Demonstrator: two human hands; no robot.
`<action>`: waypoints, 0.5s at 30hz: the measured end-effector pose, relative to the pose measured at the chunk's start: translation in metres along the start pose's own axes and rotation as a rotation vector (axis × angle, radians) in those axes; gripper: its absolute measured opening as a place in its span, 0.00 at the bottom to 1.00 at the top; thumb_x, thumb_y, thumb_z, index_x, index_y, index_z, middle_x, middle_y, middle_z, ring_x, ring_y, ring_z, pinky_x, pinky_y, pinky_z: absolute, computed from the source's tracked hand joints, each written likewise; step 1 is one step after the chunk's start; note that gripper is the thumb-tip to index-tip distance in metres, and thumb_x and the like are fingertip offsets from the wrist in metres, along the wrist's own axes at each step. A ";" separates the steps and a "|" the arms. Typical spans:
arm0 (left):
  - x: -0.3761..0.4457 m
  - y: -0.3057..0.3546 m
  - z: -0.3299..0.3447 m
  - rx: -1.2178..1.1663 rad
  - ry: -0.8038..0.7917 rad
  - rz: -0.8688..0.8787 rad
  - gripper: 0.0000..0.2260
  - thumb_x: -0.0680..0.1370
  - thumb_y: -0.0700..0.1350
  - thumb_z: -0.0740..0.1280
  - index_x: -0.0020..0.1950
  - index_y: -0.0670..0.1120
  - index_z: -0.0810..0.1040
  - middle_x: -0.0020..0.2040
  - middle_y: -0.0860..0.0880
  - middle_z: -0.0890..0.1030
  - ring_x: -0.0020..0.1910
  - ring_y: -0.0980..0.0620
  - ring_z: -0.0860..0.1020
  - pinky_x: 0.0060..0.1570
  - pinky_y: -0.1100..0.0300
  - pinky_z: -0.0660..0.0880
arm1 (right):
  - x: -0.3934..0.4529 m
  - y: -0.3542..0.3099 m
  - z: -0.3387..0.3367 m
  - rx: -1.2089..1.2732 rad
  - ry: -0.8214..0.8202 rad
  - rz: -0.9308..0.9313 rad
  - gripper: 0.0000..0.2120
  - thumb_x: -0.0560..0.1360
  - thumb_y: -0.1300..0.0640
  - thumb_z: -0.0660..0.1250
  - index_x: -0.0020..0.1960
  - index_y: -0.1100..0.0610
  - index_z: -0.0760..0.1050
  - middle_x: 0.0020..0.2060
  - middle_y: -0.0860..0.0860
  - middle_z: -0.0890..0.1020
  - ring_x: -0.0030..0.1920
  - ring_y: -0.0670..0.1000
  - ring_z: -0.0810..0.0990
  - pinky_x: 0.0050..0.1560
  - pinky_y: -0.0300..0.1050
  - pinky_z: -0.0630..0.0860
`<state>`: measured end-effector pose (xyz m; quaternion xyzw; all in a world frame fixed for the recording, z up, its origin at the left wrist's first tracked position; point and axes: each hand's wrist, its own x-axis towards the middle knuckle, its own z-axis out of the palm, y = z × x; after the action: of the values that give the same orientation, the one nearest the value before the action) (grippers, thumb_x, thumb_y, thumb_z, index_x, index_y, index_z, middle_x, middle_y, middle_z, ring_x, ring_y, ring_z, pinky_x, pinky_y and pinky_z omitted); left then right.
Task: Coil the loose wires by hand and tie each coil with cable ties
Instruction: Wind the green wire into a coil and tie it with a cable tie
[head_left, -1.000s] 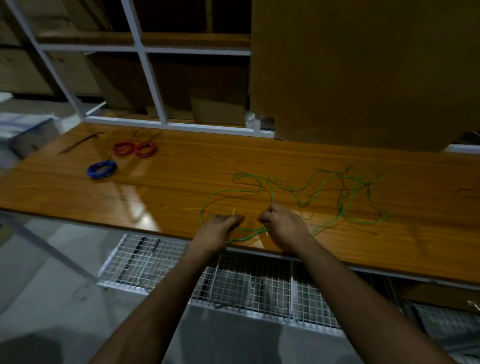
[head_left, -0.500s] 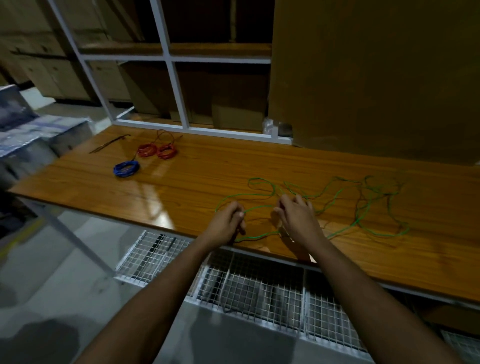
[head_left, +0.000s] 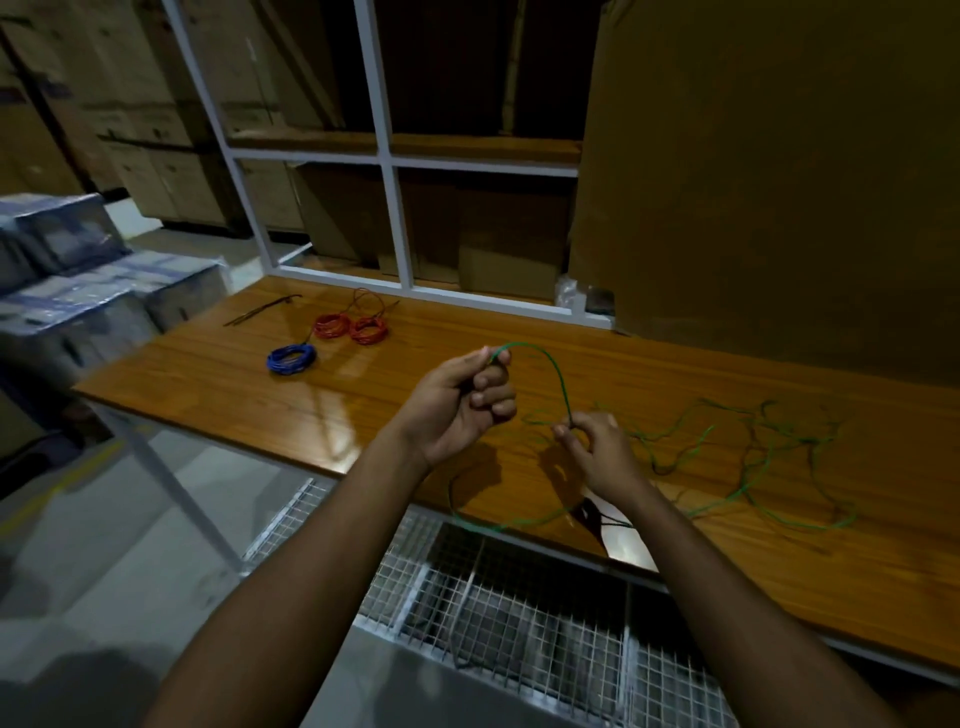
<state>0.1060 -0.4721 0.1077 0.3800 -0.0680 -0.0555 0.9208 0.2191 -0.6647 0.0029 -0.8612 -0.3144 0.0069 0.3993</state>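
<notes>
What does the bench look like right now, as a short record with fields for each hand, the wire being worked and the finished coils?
left hand: raised, pinching green wire near its end
right hand: pinching the same wire lower down
green wire: arcs between the hands, the rest loose on the wooden bench
blue coil: wound, far left
red coils: two, side by side behind the blue

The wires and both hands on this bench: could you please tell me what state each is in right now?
green wire: loose, uncoiled, sprawled on the table, one arc lifted between the hands
blue wire: coiled, lying flat
red wires: two coils side by side
cable ties: lying unused
left hand: raised, pinching the green wire
right hand: pinching the green wire lower down
</notes>
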 end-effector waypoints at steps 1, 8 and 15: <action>0.001 0.006 0.005 -0.025 0.000 0.027 0.09 0.82 0.44 0.57 0.52 0.41 0.74 0.32 0.52 0.67 0.29 0.58 0.65 0.35 0.62 0.67 | 0.000 0.000 0.004 0.017 0.000 -0.010 0.14 0.82 0.46 0.60 0.51 0.54 0.80 0.52 0.53 0.81 0.59 0.57 0.73 0.54 0.54 0.72; 0.008 0.029 0.019 0.013 0.108 0.183 0.09 0.84 0.44 0.56 0.52 0.42 0.73 0.34 0.51 0.70 0.31 0.56 0.68 0.40 0.60 0.71 | 0.005 -0.046 0.014 0.432 0.171 0.173 0.09 0.84 0.55 0.60 0.51 0.56 0.77 0.46 0.52 0.84 0.47 0.50 0.83 0.38 0.38 0.77; 0.014 0.041 0.025 0.137 0.282 0.251 0.10 0.85 0.42 0.55 0.52 0.42 0.74 0.38 0.48 0.76 0.38 0.54 0.73 0.48 0.57 0.70 | 0.006 -0.114 0.002 0.283 -0.186 0.434 0.19 0.85 0.48 0.56 0.48 0.59 0.79 0.30 0.52 0.77 0.22 0.45 0.72 0.25 0.40 0.68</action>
<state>0.1182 -0.4626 0.1548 0.4342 0.0115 0.1183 0.8929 0.1622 -0.6050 0.0826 -0.8397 -0.1540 0.2152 0.4742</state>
